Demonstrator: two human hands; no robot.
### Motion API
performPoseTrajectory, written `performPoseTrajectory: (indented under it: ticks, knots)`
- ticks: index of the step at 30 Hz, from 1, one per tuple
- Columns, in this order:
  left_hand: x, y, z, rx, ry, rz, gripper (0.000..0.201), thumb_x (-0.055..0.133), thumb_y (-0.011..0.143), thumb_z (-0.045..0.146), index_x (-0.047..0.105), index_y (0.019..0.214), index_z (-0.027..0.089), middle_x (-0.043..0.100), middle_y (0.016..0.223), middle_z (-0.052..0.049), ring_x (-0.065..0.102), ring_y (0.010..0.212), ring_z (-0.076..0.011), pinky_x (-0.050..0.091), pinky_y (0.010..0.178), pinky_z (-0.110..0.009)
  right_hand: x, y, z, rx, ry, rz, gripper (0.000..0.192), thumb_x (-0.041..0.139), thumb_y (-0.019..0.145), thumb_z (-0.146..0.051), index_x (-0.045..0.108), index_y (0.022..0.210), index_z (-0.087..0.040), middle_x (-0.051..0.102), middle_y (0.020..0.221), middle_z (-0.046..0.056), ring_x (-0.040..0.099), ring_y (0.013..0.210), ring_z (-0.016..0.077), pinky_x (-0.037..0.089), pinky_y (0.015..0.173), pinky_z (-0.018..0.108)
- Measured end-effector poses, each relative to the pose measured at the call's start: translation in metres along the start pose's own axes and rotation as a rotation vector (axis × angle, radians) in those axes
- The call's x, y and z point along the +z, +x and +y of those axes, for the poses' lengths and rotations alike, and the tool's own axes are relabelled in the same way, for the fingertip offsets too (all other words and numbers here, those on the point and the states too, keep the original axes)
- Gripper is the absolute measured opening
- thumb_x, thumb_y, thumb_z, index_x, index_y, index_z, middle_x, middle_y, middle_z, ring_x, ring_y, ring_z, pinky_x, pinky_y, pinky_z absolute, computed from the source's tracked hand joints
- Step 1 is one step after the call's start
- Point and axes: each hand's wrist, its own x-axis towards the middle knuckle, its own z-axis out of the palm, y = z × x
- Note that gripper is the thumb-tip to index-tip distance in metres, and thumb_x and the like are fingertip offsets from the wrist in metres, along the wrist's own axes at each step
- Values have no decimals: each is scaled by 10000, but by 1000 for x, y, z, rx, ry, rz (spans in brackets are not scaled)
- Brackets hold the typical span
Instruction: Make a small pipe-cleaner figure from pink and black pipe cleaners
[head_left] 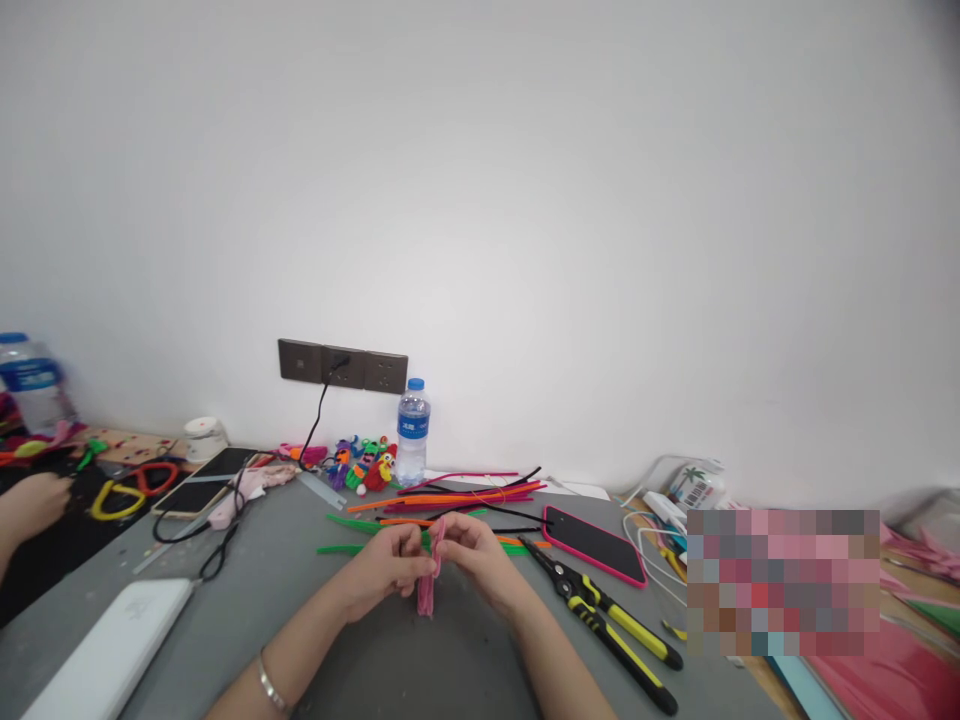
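Above the grey table, my left hand (pixel 386 568) and my right hand (pixel 474 562) meet with fingers closed in a pinch. Between them is a small bunch of pink pipe cleaners (pixel 425 598), its lower end hanging below my left fingers and its upper part bent at my right fingertips. My fingers hide some of it. Just behind my hands lie green pipe cleaners (pixel 352 524), with orange pipe cleaners (pixel 450 497) and black ones farther back. Pliers with yellow and black handles (pixel 600 620) rest to the right of my right hand.
A pink-cased phone (pixel 596 545) lies right of centre. Finished pipe-cleaner figures (pixel 364 465) and a water bottle (pixel 413 430) stand by the wall. On the left are a white power bank (pixel 120 650), another phone (pixel 202 482), scissors (pixel 120 498) and another person's hand (pixel 34 510).
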Motion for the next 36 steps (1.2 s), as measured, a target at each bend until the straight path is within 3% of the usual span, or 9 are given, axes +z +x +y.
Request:
performPoseTrajectory:
  ticks: [5, 9, 13, 25, 36]
  knots:
    - [-3, 7, -4, 111, 269, 71, 355, 649, 760, 497, 499, 703, 181, 598, 616, 12, 373, 429, -72, 299, 444, -210, -4, 5, 6, -60, 15, 168, 230, 809, 658, -282, 615, 736, -185, 609, 690, -23, 537, 627, 121, 406, 613, 238]
    - [-1, 5, -4, 277, 683, 132, 304, 580, 820, 426, 581, 676, 158, 518, 557, 36, 402, 489, -98, 267, 489, -218, -7, 8, 10, -83, 19, 201, 262, 806, 661, -294, 573, 717, -190, 576, 650, -36, 502, 599, 112, 378, 577, 222]
    - [1, 1, -3, 337, 873, 174, 308, 505, 868, 363, 604, 661, 157, 462, 520, 46, 408, 487, -108, 261, 498, -225, -8, 8, 12, -89, 9, 202, 275, 811, 652, -296, 562, 705, -193, 569, 646, -41, 499, 589, 109, 374, 566, 218]
    - [-5, 3, -5, 413, 919, 160, 322, 473, 898, 353, 653, 712, 161, 599, 601, 2, 500, 528, -131, 330, 535, -219, -7, 7, 10, -86, 43, 187, 265, 809, 666, -272, 560, 700, -185, 613, 641, -37, 533, 592, 102, 385, 584, 216]
    - [-3, -1, -1, 526, 862, 138, 290, 491, 903, 305, 668, 700, 196, 553, 603, -3, 481, 565, -153, 317, 579, -247, -2, 6, 4, -23, 68, 209, 283, 809, 656, -371, 606, 733, -188, 656, 676, -6, 579, 601, 131, 445, 639, 263]
